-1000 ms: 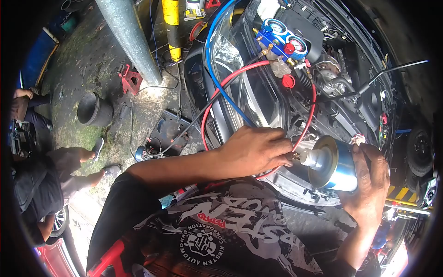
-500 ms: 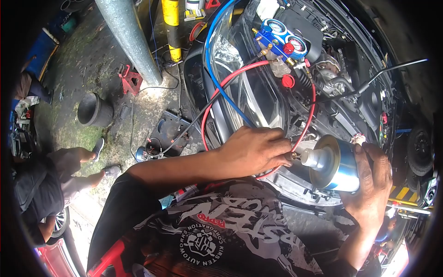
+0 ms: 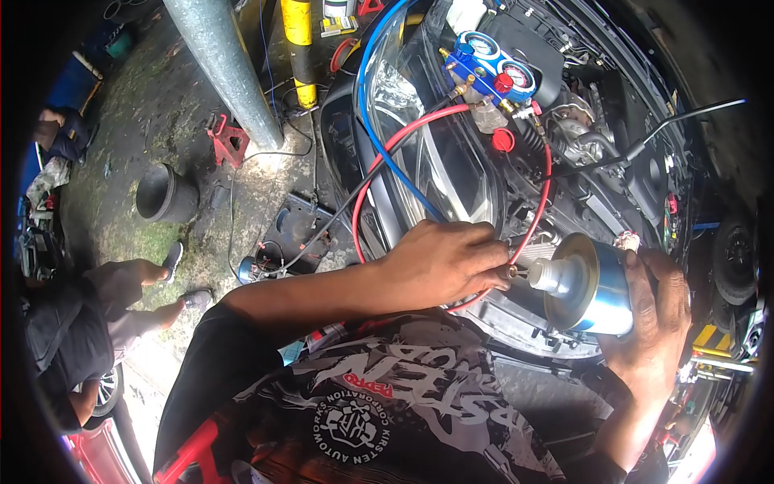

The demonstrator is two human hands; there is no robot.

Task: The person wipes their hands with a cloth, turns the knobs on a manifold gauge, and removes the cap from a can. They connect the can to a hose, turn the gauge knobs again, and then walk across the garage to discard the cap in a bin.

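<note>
My right hand is wrapped round the base of a shiny metal can. The can lies tilted on its side, its white threaded neck pointing left. Facing that neck, my left hand pinches a small metal fitting between thumb and fingers. A narrow gap separates the fitting from the neck. A blue hose runs down behind my left hand; whether it joins the fitting is hidden. A crumpled whitish thing shows beside my right fingertips.
A manifold gauge set rests over the open engine bay, with a red hose looping from it. A metal post, red jack stand and black bucket stand on the floor. A person is at the left.
The can and my right hand have shifted slightly right, widening the gap to the fitting a little. My left hand stays put. At the far left another person has moved.
</note>
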